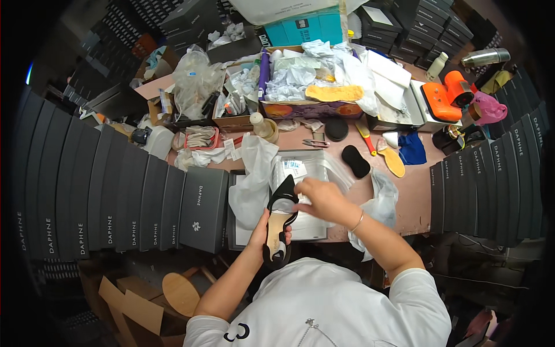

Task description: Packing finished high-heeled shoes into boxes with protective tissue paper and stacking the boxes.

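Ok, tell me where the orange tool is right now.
In the head view the orange tool sits at the far right of the table, on a white box, with a pink bag just to its right and a steel flask beyond it.

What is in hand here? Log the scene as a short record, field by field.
left hand: grips a black pointed shoe, tan sole up
right hand: at the shoe's toe end
under the hands: open shoe box with white tissue paper
left side: row of dark shoe boxes
table back: orange tool, black pads, clutter
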`<state>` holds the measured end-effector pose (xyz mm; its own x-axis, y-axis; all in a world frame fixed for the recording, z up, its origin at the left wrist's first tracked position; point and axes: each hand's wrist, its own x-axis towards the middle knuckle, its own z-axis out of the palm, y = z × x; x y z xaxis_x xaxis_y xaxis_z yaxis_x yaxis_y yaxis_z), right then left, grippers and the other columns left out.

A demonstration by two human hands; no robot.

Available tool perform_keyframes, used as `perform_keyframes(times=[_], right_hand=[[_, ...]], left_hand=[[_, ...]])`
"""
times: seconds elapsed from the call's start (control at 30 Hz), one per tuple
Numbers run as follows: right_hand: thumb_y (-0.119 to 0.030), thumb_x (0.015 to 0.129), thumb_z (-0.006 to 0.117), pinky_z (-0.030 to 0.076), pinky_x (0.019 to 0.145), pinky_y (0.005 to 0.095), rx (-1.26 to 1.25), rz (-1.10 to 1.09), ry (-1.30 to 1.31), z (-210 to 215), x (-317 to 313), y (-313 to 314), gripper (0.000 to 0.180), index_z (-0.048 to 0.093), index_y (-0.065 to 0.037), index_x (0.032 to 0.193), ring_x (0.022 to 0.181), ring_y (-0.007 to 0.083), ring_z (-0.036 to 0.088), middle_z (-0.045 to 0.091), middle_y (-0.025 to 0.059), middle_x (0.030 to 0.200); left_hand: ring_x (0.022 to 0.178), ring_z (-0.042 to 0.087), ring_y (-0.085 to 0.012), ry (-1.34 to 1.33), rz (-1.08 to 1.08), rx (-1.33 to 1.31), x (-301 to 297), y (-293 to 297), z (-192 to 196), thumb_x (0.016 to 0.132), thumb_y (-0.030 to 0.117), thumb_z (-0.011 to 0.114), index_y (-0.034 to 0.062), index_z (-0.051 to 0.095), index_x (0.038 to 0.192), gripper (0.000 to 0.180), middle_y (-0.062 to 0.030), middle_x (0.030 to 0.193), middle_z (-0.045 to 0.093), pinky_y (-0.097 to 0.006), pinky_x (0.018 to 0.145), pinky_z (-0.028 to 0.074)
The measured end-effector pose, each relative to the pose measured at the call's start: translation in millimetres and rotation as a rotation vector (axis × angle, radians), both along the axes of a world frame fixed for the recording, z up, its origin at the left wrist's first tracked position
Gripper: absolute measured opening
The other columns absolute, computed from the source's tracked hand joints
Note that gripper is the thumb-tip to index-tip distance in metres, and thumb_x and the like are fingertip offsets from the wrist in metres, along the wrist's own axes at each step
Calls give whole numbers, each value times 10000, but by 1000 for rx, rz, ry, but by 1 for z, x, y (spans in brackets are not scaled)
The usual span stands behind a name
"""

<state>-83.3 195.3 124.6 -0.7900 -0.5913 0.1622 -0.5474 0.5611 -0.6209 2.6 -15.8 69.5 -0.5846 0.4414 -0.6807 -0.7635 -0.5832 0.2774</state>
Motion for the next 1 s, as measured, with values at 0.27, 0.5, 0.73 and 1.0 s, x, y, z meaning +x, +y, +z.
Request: perform_keyframes(times=[0.27,0.5,0.73,1.0], right_hand=[[-219,742,719,498,613,386,49,-177,-69,-72,41,-53,219,590,-64,829,698,307,612,576,92,793],[-144,733,698,486,600,400,-49,-183,-109,-87,58,-51,161,596,-66,830,673,312,596,567,103,802],[-77,732,644,493,593,401,-198,-195,-292,-85,57,-35,127,558,-16,804,642,321,592,564,156,778],[-106,739,681,487,724,355,-274,56,32,-67,18,-48,242,603,-68,964,832,265,591,612,83,901]], left_hand=[[871,549,-156,34,424,-146,34,51,16,965,538,393,109,488,1177,488,-17,937,532,-327,790,481],[840,532,-114,92,450,-286,51,57,0,981,497,400,115,483,1148,425,-2,918,524,-300,766,478],[675,553,-171,24,428,-404,39,44,-16,926,638,364,113,508,1095,570,-32,762,528,-316,624,494],[784,574,-204,-6,433,-185,20,41,-8,908,688,314,122,498,1127,634,-37,873,538,-368,689,509]])
